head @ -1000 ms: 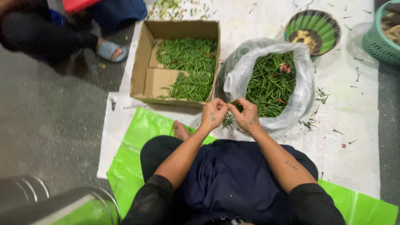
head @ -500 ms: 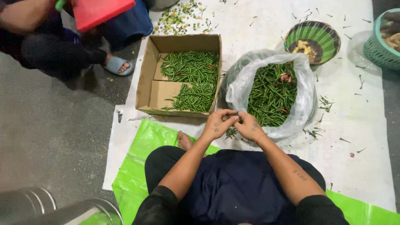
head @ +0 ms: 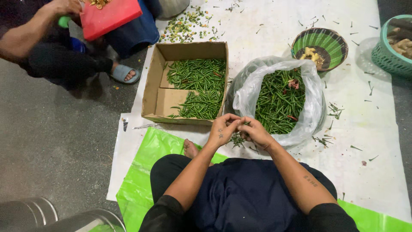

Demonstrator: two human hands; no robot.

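Both hands, left hand (head: 223,129) and right hand (head: 254,130), remain pinched together on one green chilli (head: 244,123), held near the plastic bag (head: 274,71); cardboard box (head: 151,92) far left, unchanged.

A woven green basket (head: 319,46) with yellow pieces stands on the white sheet (head: 377,141). Another person holds a red board (head: 109,17). A teal basket (head: 392,45) is at the right edge.

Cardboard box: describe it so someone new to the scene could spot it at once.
On the white sheet covering the floor, look just past the left hand. The cardboard box sits left of the clear bag. Both hold green chillies, but the box is brown, square and open-topped, its chillies stemless.
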